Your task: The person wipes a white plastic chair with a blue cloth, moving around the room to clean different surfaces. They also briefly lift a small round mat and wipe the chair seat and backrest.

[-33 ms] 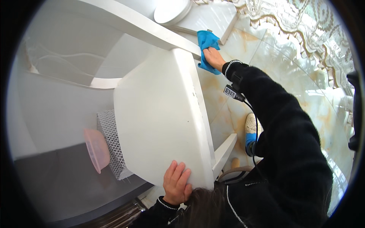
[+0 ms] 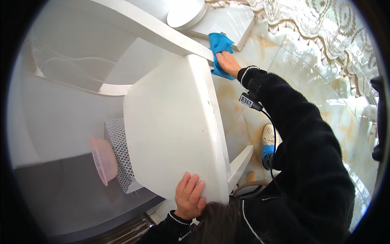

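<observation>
A white chair (image 2: 170, 122) fills the middle of the view, its seat facing me and showing small scuffs along the near-right edge. At the far corner of the seat, my right hand (image 2: 228, 64) grips a blue cloth (image 2: 221, 42), pressed against the end of the chair's long white rail (image 2: 162, 34). The cloth hides that end of the rail and part of my fingers. My left hand (image 2: 189, 197) rests on the lower edge of the seat with its fingers stretched out.
Left of the seat are a wire mesh basket (image 2: 120, 150) and a pink plastic bowl (image 2: 105, 160) on a dark grey surface (image 2: 53, 191). A white round object (image 2: 187, 14) sits at the back, near a lace curtain (image 2: 321, 32). A cable (image 2: 273, 122) hangs from my right sleeve.
My right hand and the blue cloth have shifted very slightly to the left against the rail. My left hand stays on the seat.
</observation>
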Demonstrator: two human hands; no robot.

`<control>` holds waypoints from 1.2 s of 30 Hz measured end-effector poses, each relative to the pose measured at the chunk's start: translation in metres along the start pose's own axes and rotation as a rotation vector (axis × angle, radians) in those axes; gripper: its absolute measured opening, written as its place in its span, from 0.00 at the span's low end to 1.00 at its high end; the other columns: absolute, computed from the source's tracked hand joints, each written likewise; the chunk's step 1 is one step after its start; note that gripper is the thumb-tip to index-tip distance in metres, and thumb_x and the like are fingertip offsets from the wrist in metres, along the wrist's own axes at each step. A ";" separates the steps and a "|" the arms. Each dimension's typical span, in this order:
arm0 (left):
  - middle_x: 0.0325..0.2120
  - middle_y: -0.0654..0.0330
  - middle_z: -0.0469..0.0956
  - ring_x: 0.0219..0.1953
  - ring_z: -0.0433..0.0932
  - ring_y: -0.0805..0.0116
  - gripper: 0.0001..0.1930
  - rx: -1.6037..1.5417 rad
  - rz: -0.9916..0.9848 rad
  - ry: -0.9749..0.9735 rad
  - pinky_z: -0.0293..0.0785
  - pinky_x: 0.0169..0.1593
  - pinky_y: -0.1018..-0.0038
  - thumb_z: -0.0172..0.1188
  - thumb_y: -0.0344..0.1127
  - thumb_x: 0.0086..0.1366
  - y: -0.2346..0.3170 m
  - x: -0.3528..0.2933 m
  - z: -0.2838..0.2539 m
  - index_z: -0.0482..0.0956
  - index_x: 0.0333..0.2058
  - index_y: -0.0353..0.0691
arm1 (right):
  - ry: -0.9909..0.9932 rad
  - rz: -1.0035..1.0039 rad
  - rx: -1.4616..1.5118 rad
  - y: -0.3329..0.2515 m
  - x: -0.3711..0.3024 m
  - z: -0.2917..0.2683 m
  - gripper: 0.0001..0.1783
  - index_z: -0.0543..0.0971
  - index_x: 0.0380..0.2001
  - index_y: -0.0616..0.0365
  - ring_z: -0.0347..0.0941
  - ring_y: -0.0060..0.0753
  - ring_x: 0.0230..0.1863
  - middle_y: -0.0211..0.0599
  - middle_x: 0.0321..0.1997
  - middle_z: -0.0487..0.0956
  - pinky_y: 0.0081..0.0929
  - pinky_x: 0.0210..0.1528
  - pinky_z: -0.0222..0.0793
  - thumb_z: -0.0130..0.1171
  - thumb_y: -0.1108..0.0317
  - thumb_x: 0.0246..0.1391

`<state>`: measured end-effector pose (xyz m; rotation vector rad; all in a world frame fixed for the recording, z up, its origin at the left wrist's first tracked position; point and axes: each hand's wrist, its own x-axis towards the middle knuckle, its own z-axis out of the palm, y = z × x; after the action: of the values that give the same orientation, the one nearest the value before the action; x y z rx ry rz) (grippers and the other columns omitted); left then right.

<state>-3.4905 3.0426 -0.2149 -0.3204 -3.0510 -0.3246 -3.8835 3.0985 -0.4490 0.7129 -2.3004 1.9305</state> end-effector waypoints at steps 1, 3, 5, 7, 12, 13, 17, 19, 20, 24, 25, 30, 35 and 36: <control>0.54 0.46 0.72 0.59 0.67 0.42 0.19 0.004 -0.040 -0.029 0.64 0.59 0.55 0.52 0.37 0.61 0.003 -0.002 -0.003 0.76 0.49 0.34 | 0.016 0.086 0.187 -0.024 0.006 -0.007 0.17 0.71 0.31 0.67 0.69 0.64 0.40 0.62 0.33 0.74 0.50 0.44 0.62 0.38 0.63 0.61; 0.54 0.46 0.71 0.59 0.67 0.42 0.20 -0.013 -0.065 -0.023 0.65 0.59 0.55 0.53 0.35 0.60 0.010 -0.005 -0.010 0.76 0.50 0.34 | -0.084 0.145 0.348 -0.076 0.020 -0.023 0.21 0.73 0.41 0.64 0.69 0.63 0.46 0.63 0.43 0.75 0.43 0.49 0.63 0.37 0.57 0.61; 0.54 0.46 0.71 0.59 0.67 0.43 0.21 0.002 -0.043 -0.015 0.65 0.59 0.55 0.53 0.34 0.59 0.014 -0.010 -0.015 0.75 0.50 0.34 | -0.031 0.022 0.358 -0.129 0.021 -0.031 0.20 0.71 0.45 0.61 0.69 0.61 0.46 0.60 0.42 0.75 0.43 0.50 0.63 0.38 0.57 0.62; 0.54 0.47 0.71 0.59 0.67 0.43 0.21 0.002 -0.038 -0.002 0.65 0.59 0.56 0.54 0.32 0.57 0.017 -0.015 -0.020 0.75 0.51 0.34 | -0.036 -0.152 0.421 -0.173 0.016 -0.041 0.19 0.69 0.46 0.61 0.68 0.60 0.47 0.57 0.43 0.74 0.44 0.49 0.63 0.38 0.58 0.63; 0.55 0.49 0.71 0.59 0.67 0.47 0.22 -0.020 -0.015 0.057 0.65 0.59 0.58 0.55 0.30 0.55 0.017 -0.028 -0.028 0.76 0.51 0.36 | 0.119 -0.552 0.292 -0.269 0.041 -0.055 0.19 0.64 0.44 0.65 0.66 0.60 0.44 0.58 0.42 0.67 0.43 0.49 0.62 0.42 0.57 0.66; 0.55 0.50 0.71 0.59 0.67 0.48 0.22 -0.014 -0.011 0.060 0.65 0.59 0.58 0.55 0.30 0.55 0.017 -0.031 -0.030 0.75 0.51 0.36 | 0.056 -0.532 0.256 -0.284 0.053 -0.061 0.20 0.63 0.48 0.66 0.66 0.61 0.47 0.60 0.47 0.67 0.43 0.50 0.63 0.42 0.57 0.66; 0.55 0.51 0.71 0.59 0.67 0.50 0.23 0.002 0.011 0.083 0.66 0.59 0.59 0.56 0.30 0.55 0.016 -0.043 -0.037 0.74 0.52 0.37 | 0.194 -0.499 0.272 -0.355 0.123 -0.062 0.30 0.63 0.58 0.73 0.55 0.60 0.67 0.66 0.63 0.62 0.37 0.67 0.52 0.40 0.56 0.64; 0.55 0.52 0.71 0.59 0.68 0.50 0.23 0.002 0.014 0.093 0.66 0.59 0.60 0.56 0.30 0.56 0.015 -0.050 -0.040 0.73 0.53 0.37 | 0.124 -0.565 0.186 -0.385 0.149 -0.067 0.37 0.52 0.63 0.77 0.48 0.59 0.70 0.70 0.67 0.54 0.35 0.71 0.43 0.39 0.52 0.65; 0.55 0.52 0.71 0.59 0.68 0.50 0.23 -0.001 0.010 0.089 0.66 0.59 0.60 0.56 0.31 0.56 0.014 -0.053 -0.042 0.73 0.53 0.38 | 0.159 -0.644 0.151 -0.400 0.157 -0.063 0.37 0.52 0.63 0.76 0.49 0.60 0.70 0.71 0.66 0.55 0.37 0.71 0.44 0.39 0.52 0.65; 0.55 0.53 0.71 0.58 0.68 0.52 0.23 0.017 0.026 0.108 0.67 0.59 0.61 0.56 0.32 0.57 0.009 -0.065 -0.045 0.73 0.53 0.39 | 0.396 -0.774 -0.103 -0.452 0.182 -0.055 0.33 0.54 0.62 0.76 0.57 0.67 0.63 0.73 0.61 0.60 0.44 0.65 0.55 0.45 0.60 0.62; 0.55 0.53 0.71 0.58 0.68 0.52 0.23 0.020 0.029 0.107 0.67 0.59 0.61 0.56 0.33 0.57 0.007 -0.067 -0.045 0.73 0.53 0.39 | 0.422 -0.756 -0.129 -0.459 0.182 -0.052 0.33 0.54 0.61 0.75 0.58 0.68 0.62 0.73 0.60 0.61 0.45 0.64 0.57 0.46 0.62 0.61; 0.55 0.54 0.71 0.58 0.68 0.52 0.23 0.024 0.051 0.145 0.67 0.59 0.61 0.56 0.34 0.58 0.003 -0.072 -0.047 0.73 0.53 0.39 | 0.448 -0.638 -0.118 -0.424 0.145 -0.035 0.33 0.52 0.65 0.66 0.63 0.64 0.59 0.66 0.62 0.62 0.44 0.60 0.62 0.47 0.64 0.61; 0.55 0.54 0.71 0.58 0.68 0.52 0.22 0.021 0.062 0.169 0.66 0.59 0.61 0.56 0.35 0.59 0.005 -0.081 -0.051 0.73 0.53 0.39 | 0.307 -0.540 -0.207 -0.360 0.071 -0.024 0.32 0.50 0.65 0.66 0.66 0.65 0.56 0.65 0.60 0.64 0.47 0.56 0.65 0.46 0.68 0.62; 0.55 0.53 0.71 0.58 0.68 0.52 0.22 0.013 0.062 0.169 0.66 0.59 0.61 0.55 0.35 0.59 0.006 -0.084 -0.051 0.73 0.53 0.38 | 0.237 -0.389 -0.253 -0.353 0.050 -0.022 0.31 0.51 0.64 0.67 0.68 0.65 0.53 0.65 0.57 0.67 0.48 0.54 0.66 0.46 0.69 0.61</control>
<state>-3.4055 3.0209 -0.1707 -0.3656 -2.8696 -0.3108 -3.7998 3.0643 -0.1032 0.7841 -2.0295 1.4404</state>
